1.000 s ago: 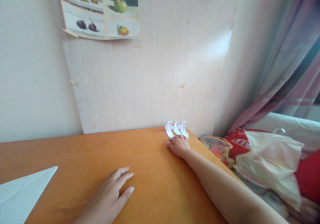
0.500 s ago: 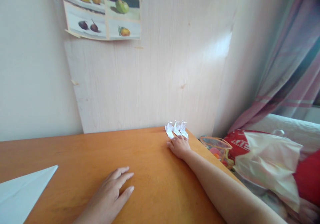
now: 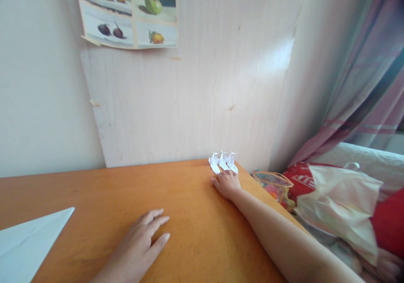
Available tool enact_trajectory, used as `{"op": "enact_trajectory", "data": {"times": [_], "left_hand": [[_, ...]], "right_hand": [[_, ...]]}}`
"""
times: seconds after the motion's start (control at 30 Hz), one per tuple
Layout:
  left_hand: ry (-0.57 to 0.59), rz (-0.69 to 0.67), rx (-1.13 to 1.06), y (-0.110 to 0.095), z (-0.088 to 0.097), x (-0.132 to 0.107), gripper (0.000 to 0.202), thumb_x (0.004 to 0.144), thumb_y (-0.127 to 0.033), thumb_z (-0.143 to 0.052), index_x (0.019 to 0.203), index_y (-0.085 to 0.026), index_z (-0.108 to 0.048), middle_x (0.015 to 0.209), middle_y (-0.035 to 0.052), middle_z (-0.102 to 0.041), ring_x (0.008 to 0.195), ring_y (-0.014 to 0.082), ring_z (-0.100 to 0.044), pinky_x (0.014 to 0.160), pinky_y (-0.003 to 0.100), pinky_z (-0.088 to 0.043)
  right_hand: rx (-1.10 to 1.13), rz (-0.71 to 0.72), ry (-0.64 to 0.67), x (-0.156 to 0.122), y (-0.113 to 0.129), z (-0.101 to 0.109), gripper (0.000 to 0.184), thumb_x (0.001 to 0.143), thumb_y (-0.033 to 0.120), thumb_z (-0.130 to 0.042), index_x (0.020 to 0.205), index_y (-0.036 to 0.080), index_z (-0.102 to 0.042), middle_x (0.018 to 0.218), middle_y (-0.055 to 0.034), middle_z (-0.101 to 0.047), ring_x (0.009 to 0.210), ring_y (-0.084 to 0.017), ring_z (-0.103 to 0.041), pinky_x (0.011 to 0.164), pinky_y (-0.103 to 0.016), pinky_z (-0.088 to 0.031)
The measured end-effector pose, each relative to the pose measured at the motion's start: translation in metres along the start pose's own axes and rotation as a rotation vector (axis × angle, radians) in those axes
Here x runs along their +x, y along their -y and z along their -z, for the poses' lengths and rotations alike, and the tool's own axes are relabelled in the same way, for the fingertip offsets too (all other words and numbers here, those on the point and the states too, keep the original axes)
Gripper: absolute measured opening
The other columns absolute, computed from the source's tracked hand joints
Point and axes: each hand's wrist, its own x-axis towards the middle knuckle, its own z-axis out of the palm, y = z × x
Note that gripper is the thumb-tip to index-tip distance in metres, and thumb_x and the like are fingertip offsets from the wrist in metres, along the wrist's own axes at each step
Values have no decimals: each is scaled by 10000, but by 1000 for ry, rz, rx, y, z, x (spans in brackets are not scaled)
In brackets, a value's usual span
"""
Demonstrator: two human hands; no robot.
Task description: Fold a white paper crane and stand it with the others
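Three small white folded-paper figures, origami swans by their shape, stand in a row at the table's far right corner: a left swan (image 3: 214, 163), a middle swan (image 3: 222, 161) and a right swan (image 3: 232, 162). My right hand (image 3: 227, 184) reaches out to their front edges, palm down, its thumb spread to the left. The fingertips are at the swans' bases; whether they touch cannot be made out. Palm down over the bare wood, my left hand (image 3: 142, 241) has its fingers apart and holds nothing. A white folded paper sheet (image 3: 31, 243) lies at the left.
The orange-brown wooden table (image 3: 176, 198) meets a pale board (image 3: 189, 106) at the back. Fruit paintings (image 3: 132, 17) are taped to it. Past the right edge are a mesh basket (image 3: 274, 185), a pale plastic bag (image 3: 342, 207), red bags and a pink curtain (image 3: 347, 85).
Both hands, the swans and the paper sheet keep their places. Only a very slight shift of the camera view shows.
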Motion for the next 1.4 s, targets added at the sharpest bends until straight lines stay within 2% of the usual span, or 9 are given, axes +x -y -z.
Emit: {"op": "enact_trajectory", "data": {"times": [0.33, 0.53, 0.97, 1.23, 1.4], "left_hand": [[-13, -7, 14, 2, -1, -1, 416, 927, -477, -536, 1280, -313, -681, 1451, 55, -566, 1329, 301, -544, 1130, 513, -440], [-13, -13, 18, 3, -2, 1, 413, 933, -471, -528, 1284, -312, -678, 1454, 58, -564, 1326, 295, -549, 1128, 503, -445], [-2, -5, -29, -6, 3, 1, 420, 920, -440, -538, 1273, -272, -690, 1455, 83, -561, 1332, 299, -537, 1139, 496, -423], [8, -3, -54, -11, 6, 3, 423, 898, -418, -556, 1255, -245, -705, 1430, 104, -583, 1327, 301, -539, 1142, 476, -411], [19, -7, -48, -15, 8, 4, 428, 891, -424, -566, 1244, -230, -711, 1418, 114, -591, 1321, 295, -542, 1137, 458, -411]], "right_hand": [[-6, -10, -10, 0, 2, -1, 508, 995, 521, -369, 1089, 186, -738, 1199, -190, -700, 1229, -373, -513, 1028, -497, -291], [-6, -18, -64, -1, 4, 2, 469, 997, 493, -386, 1176, 199, -705, 1244, -173, -680, 1249, -364, -496, 1014, -475, -301], [-15, 78, -135, -10, 17, 6, 379, 1028, 396, -379, 1142, 187, -674, 1191, -126, -673, 1185, -266, -529, 995, -365, -332], [-54, 102, -88, -16, 25, 11, 306, 1018, 316, -396, 1089, 174, -657, 1172, -144, -651, 1179, -275, -532, 950, -353, -375], [-33, 66, -52, -30, 30, 13, 290, 1019, 295, -372, 1063, 178, -634, 1138, -133, -645, 1073, -255, -592, 815, -333, -408]]}}
